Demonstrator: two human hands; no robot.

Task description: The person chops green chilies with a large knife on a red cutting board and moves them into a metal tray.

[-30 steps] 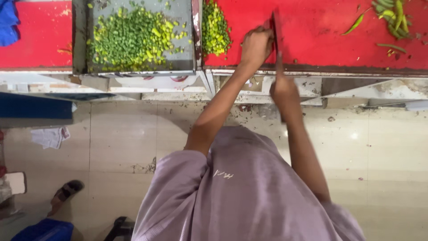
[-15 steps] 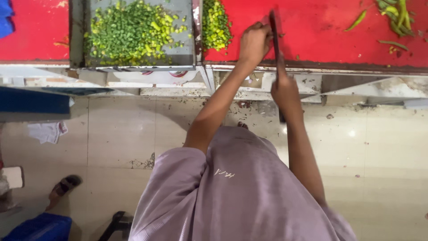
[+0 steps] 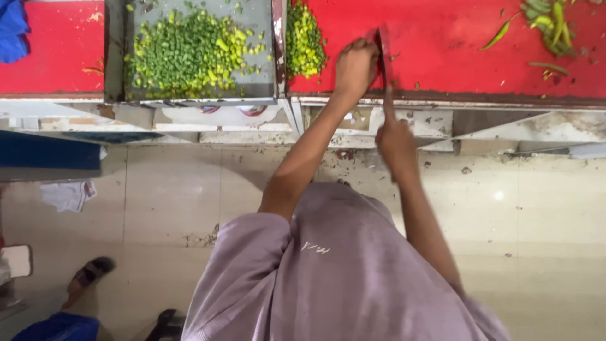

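My left hand (image 3: 356, 66) rests with curled fingers on the red cutting board (image 3: 454, 57), right against the left side of a knife blade (image 3: 382, 57). What lies under its fingers is hidden. My right hand (image 3: 395, 143) is off the board's near edge and grips the knife handle, with the blade standing on edge on the board. A pile of chopped green pieces (image 3: 305, 43) lies on the board just left of my left hand. Whole green pods (image 3: 548, 22) lie at the board's far right.
A grey tray (image 3: 259, 25) full of chopped green pieces sits left of the board. Further left lies another red surface (image 3: 50, 57) with a blue cloth (image 3: 12, 31). On the tiled floor below, another person's sandalled foot (image 3: 88, 275) stands at the lower left.
My hands and the knife have hardly moved, only a slight drift to the left toward the chopped pile. The view has wobbled a little.
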